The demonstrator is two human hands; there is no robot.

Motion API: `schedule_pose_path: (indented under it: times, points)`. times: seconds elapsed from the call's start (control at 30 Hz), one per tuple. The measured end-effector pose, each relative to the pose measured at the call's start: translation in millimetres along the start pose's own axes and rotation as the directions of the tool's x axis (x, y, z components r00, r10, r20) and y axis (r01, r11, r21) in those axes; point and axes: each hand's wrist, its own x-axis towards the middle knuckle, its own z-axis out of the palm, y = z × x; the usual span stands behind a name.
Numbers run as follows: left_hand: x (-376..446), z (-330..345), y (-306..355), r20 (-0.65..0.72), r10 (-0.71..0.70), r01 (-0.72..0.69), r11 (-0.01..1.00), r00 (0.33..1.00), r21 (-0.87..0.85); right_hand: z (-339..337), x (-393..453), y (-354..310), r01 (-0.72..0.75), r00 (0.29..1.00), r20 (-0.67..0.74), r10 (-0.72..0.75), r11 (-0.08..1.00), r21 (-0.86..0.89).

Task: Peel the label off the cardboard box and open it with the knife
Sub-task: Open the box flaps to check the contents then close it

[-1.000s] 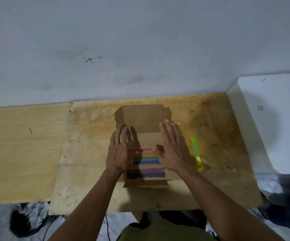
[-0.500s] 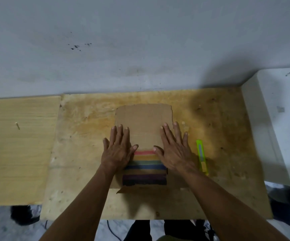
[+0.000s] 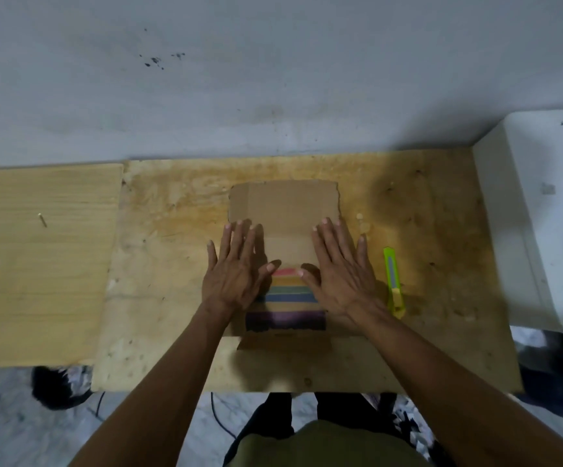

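Note:
A brown cardboard box lies flattened on the stained plywood board. A label with red, orange, green, blue and purple stripes covers its near half. My left hand rests flat on the box's left side, fingers spread, thumb touching the label's top. My right hand presses flat on the right side in the same way. Neither hand holds anything. A green and yellow utility knife lies on the board just right of my right hand, its blade end pointing away from me.
A lighter wooden panel adjoins the board on the left. A white appliance stands at the right edge. The grey wall runs along the back. Dark objects and a cable lie on the floor below the board's near edge.
The box's far flap, standing up a second ago, now lies flat. Both hands have spread out and pressed down on the cardboard. The knife has not moved.

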Motion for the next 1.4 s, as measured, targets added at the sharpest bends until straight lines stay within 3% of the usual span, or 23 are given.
schedule_pose_path:
  times: [0.23, 0.53, 0.9, 1.1, 1.17, 1.3, 1.4]
  points:
    - [-76, 18, 11, 0.06, 0.109, -0.101, 0.986, 0.992, -0.134, 21, -77, -24, 0.002, 0.999, 0.052, -0.006, 0.996, 0.089]
    - [-106, 53, -5, 0.206, 0.082, -0.069, 0.995, 0.975, -0.074, 60, -104, -19, -0.061, 0.992, 0.113, 0.056, 0.997, 0.042]
    - [-105, 70, -13, 0.169, 0.106, -0.095, 0.993, 0.98, -0.075, 78, -106, -17, -0.057, 0.998, 0.034, 0.057, 0.998, 0.002]
    - [-105, 69, -12, 0.152, 0.096, -0.072, 0.985, 0.984, -0.158, 71, -105, -17, -0.055, 0.997, 0.048, 0.053, 0.998, 0.036]
    - [-105, 65, -10, 0.088, 0.083, -0.06, 0.969, 0.993, -0.24, 66, -101, -18, -0.06, 0.998, -0.003, 0.061, 0.993, 0.098]
    - [-96, 37, 6, -0.25, -0.116, 0.0, 0.907, 0.961, -0.422, 41, -79, -20, -0.056, 0.94, -0.307, 0.149, 0.955, 0.292]
    - [-71, 9, 19, -0.327, -0.283, 0.056, 0.825, 0.902, -0.562, 13, -46, -18, -0.116, 0.889, -0.327, 0.319, 0.85, 0.514]
